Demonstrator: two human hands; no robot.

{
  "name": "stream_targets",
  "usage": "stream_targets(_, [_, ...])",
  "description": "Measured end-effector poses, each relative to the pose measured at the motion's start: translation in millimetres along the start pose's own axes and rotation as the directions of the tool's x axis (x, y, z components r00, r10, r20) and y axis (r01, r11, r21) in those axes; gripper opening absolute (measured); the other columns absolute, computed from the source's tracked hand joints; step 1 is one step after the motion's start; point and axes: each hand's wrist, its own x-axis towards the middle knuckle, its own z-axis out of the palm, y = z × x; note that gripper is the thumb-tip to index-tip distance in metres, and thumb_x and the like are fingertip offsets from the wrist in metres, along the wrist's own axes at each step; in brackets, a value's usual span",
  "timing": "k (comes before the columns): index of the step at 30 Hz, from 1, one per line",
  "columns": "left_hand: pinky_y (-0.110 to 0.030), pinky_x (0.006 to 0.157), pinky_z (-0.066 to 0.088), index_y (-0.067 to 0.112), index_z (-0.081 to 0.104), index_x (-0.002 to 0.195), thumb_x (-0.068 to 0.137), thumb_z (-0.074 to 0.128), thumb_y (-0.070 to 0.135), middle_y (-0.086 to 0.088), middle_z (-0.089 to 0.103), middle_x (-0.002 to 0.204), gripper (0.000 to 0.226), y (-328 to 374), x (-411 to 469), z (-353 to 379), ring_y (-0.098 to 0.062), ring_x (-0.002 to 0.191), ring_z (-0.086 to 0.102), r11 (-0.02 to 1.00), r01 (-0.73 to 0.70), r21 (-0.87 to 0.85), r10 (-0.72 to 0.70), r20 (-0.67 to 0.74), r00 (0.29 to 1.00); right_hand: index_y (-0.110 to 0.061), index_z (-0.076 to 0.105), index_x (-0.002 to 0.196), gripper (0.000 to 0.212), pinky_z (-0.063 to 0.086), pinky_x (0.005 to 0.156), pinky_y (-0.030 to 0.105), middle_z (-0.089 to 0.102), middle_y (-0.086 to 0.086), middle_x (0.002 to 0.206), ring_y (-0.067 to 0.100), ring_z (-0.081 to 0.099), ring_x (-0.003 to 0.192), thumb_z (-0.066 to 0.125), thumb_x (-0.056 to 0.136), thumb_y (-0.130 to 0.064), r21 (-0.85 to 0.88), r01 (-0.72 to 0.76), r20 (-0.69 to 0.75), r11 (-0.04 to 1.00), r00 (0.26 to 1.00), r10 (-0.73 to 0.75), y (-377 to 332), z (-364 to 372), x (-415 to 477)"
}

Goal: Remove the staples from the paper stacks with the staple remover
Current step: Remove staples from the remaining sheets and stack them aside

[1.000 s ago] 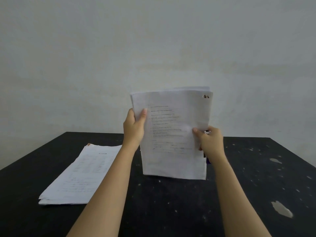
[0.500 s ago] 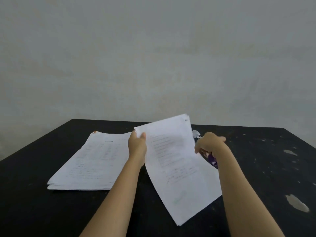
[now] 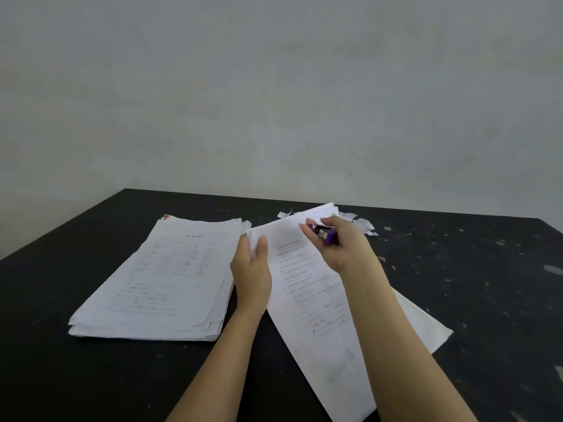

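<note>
**A:** How far along are they?

**B:** Partway, I'd judge. The stack [image 3: 307, 287] under both hands lies slanted on the worktop [image 3: 472, 284]. The left hand [image 3: 253, 269] pinches its far left corner, thumb on top of the sheets.

**A:** And the tool?

**B:** The purple staple remover [image 3: 324, 234] is in the right hand [image 3: 341, 248], fingers curled round it, just above the far end of that stack. Whether its jaws touch the paper I cannot tell, because the hand is blurred.

**A:** Is there a staple there?

**B:** None I can make out. It is either too small to see or hidden by the right hand, so I can't call this stack done.

**A:** Any finished work?

**B:** Left of the left hand sits a thick pile [image 3: 158, 278] of sheets with fanned edges and a brownish mark at its far corner. Those may be stacks already freed or ones waiting; nothing here settles it. Just beyond the right hand lie torn white scraps [image 3: 364, 224], which suggests staples have been pulled here already.

**A:** So what is left?

**B:** At least the stack in hand, I'd say, and possibly the pile.
</note>
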Motion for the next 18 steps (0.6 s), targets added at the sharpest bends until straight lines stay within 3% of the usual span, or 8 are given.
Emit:
stream_targets(2, [-0.024,0.063,0.048,0.014,0.054,0.086,0.096,0.047,0.029,-0.005,0.060,0.081,0.019,-0.1,-1.3,2.7,-0.008,0.073,0.058,0.999,-0.043,0.001,0.043,0.001,0.999,0.000,0.048,0.082,0.014,0.056,0.046,0.041,0.058,0.027,0.083,0.032,0.063,0.071,0.043,0.094,0.002,0.025,0.036,0.082,0.999,0.996,-0.038,4.3,14.3,-0.5])
stream_targets(4, [-0.013,0.053,0.038,0.018,0.046,0.070,0.096,0.048,0.028,0.003,0.050,0.064,0.027,1.2,-3.8,5.0,0.001,0.057,0.047,0.996,-0.089,0.018,0.089,0.005,0.996,-0.003,0.047,0.078,0.022,0.058,0.053,0.040,0.065,0.026,0.079,0.031,0.068,0.069,0.044,0.098,-0.014,-0.055,0.193,0.132,0.980,0.974,-0.184,7.3,25.9,2.8])
stream_targets(6, [-0.010,0.047,0.032,0.026,0.037,0.062,0.095,0.049,0.026,0.012,0.044,0.054,0.035,0.8,-5.8,6.5,0.001,0.049,0.041,0.990,-0.135,0.034,0.134,0.017,0.991,-0.006,0.055,0.073,0.036,0.052,0.050,0.027,0.072,0.013,0.075,0.021,0.067,0.063,0.043,0.099,-0.029,-0.350,0.483,0.170,0.802,0.875,-0.453,9.7,32.5,7.0])
stream_targets(8, [-0.011,0.047,0.032,0.026,0.038,0.062,0.095,0.048,0.026,0.013,0.043,0.053,0.035,-0.2,-6.4,6.4,0.000,0.050,0.040,0.986,-0.158,0.045,0.156,0.034,0.987,0.000,0.059,0.071,0.049,0.043,0.043,0.019,0.073,0.004,0.068,0.016,0.059,0.051,0.039,0.099,-0.035,-0.479,0.658,0.290,0.582,0.744,-0.602,13.4,37.0,5.9])
stream_targets(10, [-0.010,0.048,0.036,0.026,0.043,0.064,0.095,0.048,0.028,0.011,0.045,0.057,0.031,-1.4,-6.8,6.3,0.001,0.053,0.045,0.985,-0.165,0.045,0.162,0.047,0.986,0.013,0.053,0.078,0.055,0.040,0.041,0.020,0.071,0.006,0.063,0.030,0.054,0.047,0.036,0.100,-0.035,-0.468,0.734,0.379,0.493,0.670,-0.638,14.8,39.1,7.4])
stream_targets(12, [-0.010,0.048,0.037,0.026,0.045,0.066,0.094,0.048,0.029,0.009,0.047,0.061,0.028,-0.9,-7.7,7.2,0.001,0.055,0.046,0.982,-0.183,0.052,0.180,0.062,0.982,0.015,0.051,0.080,0.055,0.037,0.040,0.022,0.069,0.008,0.060,0.040,0.050,0.049,0.036,0.100,-0.033,-0.470,0.758,0.421,0.452,0.643,-0.640,17.6,38.8,11.7])
stream_targets(15, [-0.006,0.053,0.039,0.032,0.047,0.070,0.094,0.050,0.025,0.014,0.050,0.067,0.025,3.5,-9.7,7.0,0.006,0.062,0.051,0.968,-0.245,0.047,0.242,0.068,0.968,0.010,0.047,0.073,0.053,0.035,0.038,0.022,0.067,0.011,0.056,0.031,0.049,0.047,0.037,0.100,-0.034,-0.516,0.755,0.472,0.405,0.645,-0.602,24.4,36.0,16.2])
stream_targets(18, [-0.005,0.059,0.042,0.034,0.049,0.077,0.093,0.051,0.020,0.016,0.052,0.075,0.022,7.0,-10.6,5.3,0.008,0.072,0.054,0.953,-0.298,0.044,0.295,0.063,0.953,0.007,0.041,0.069,0.052,0.039,0.047,0.030,0.064,0.010,0.052,0.033,0.053,0.052,0.039,0.098,-0.036,-0.549,0.753,0.503,0.362,0.644,-0.577,30.2,31.8,22.9])
